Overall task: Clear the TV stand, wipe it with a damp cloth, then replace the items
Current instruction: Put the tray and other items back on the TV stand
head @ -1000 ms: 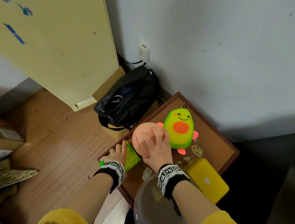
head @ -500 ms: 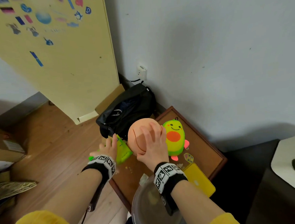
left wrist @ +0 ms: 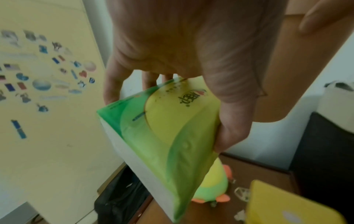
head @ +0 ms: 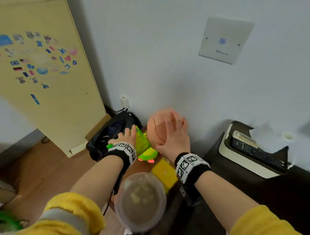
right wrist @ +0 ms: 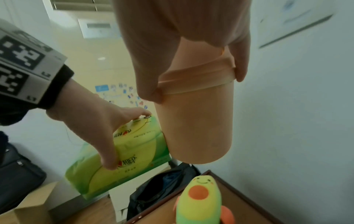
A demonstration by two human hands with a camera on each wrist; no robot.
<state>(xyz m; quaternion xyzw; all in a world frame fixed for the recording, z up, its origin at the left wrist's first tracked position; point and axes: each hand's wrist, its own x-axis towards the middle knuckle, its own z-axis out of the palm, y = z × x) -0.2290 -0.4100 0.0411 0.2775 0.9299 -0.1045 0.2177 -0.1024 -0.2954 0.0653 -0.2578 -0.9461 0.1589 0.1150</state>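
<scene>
My left hand [head: 126,139] grips a green and yellow tissue pack [left wrist: 168,133] from above, thumb on one side and fingers on the other, and holds it in the air. The same tissue pack [right wrist: 122,153] shows tilted in the right wrist view. My right hand [head: 171,134] grips the lid end of a peach-coloured cylindrical container [right wrist: 195,121], also lifted clear of the stand. Below them lies a green and yellow plush toy [right wrist: 199,201] on the brown stand top [right wrist: 247,203]. A yellow flat case [head: 164,172] lies on the stand near me.
A black bag [head: 112,135] and a cardboard box [right wrist: 25,210] sit on the wooden floor left of the stand. A sticker-covered cream cabinet [head: 42,77] stands at the left. A white tray with a remote [head: 253,152] rests on dark furniture at the right. A clear round lid [head: 141,199] is close below me.
Both hands have risen from the stand, carrying the tissue pack and the peach container upward. The view has tilted up toward the wall.
</scene>
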